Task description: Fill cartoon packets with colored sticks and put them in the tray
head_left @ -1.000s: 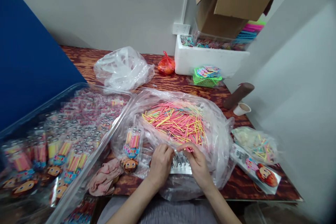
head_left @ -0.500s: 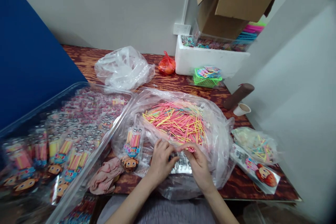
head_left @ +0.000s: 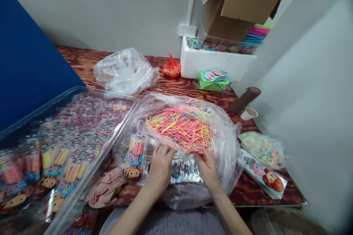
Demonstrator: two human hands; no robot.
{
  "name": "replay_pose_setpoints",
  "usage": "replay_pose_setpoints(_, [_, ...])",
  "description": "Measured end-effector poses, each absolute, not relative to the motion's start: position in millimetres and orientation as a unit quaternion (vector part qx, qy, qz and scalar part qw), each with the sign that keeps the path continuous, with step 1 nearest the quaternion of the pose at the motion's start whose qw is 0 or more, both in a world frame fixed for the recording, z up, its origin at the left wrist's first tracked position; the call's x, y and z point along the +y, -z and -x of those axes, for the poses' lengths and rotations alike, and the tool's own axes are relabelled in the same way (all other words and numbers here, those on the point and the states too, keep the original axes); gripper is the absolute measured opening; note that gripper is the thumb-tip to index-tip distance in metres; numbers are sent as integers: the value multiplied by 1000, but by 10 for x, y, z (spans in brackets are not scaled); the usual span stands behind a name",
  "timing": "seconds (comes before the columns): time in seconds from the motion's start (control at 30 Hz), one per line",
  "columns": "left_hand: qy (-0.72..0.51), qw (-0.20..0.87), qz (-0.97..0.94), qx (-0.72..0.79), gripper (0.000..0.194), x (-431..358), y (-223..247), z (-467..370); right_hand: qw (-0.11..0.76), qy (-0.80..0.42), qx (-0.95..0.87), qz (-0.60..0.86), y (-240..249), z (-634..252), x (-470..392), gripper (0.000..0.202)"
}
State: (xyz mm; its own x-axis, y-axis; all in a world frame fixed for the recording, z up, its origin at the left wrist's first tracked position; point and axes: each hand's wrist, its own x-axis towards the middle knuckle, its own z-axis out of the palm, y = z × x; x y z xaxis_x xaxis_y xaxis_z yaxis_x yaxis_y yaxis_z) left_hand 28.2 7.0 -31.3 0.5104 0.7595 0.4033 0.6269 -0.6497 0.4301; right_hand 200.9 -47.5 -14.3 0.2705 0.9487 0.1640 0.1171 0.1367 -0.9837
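Pink sticks (head_left: 199,151) poke out, ends towards me, from the closed fingers of my right hand (head_left: 208,169). Opposite it, a short gap away, my left hand (head_left: 161,163) has its fingers bent and drawn together; what they hold, if anything, is hidden. Between and below the hands lies a silver printed packet (head_left: 186,170), partly covered by my left hand. Just beyond them, a clear plastic bag (head_left: 223,132) lies spread around a heap of pink and yellow sticks (head_left: 182,126). Left of my left hand rests a filled stick packet (head_left: 136,154) with a cartoon face.
A large clear tub (head_left: 121,128) of filled packets stands left, beside a crumpled pink cloth (head_left: 106,187). On the right are a small bag of sticks (head_left: 261,148), a printed card (head_left: 264,176), a paper cup (head_left: 249,114) and a brown bottle (head_left: 245,100). Behind stands a white foam box (head_left: 215,62).
My left hand has drawn back from my right, widening the gap and uncovering more of the silver packet. The right hand still holds the pink sticks. The whole view has shifted slightly.
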Motion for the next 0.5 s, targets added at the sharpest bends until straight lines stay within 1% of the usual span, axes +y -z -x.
replay_pose_setpoints(0.1, [-306, 145, -834, 435, 32, 146, 224, -156, 580, -357, -486, 548, 163, -2020, -475, 12])
replay_pose_setpoints(0.3, [-415, 291, -697, 508, 17, 191, 202, -59, 573, -361, -493, 546, 160, -1993, -467, 13])
replay_pose_setpoints(0.37, [-440, 330, -660, 512, 16, 184, 204, -56, 569, -363, -496, 546, 161, -1987, -469, 14])
replay_pose_setpoints(0.5, [-464, 383, -642, 476, 18, 162, 191, -48, 557, -371, -503, 546, 188, -1982, -471, 15])
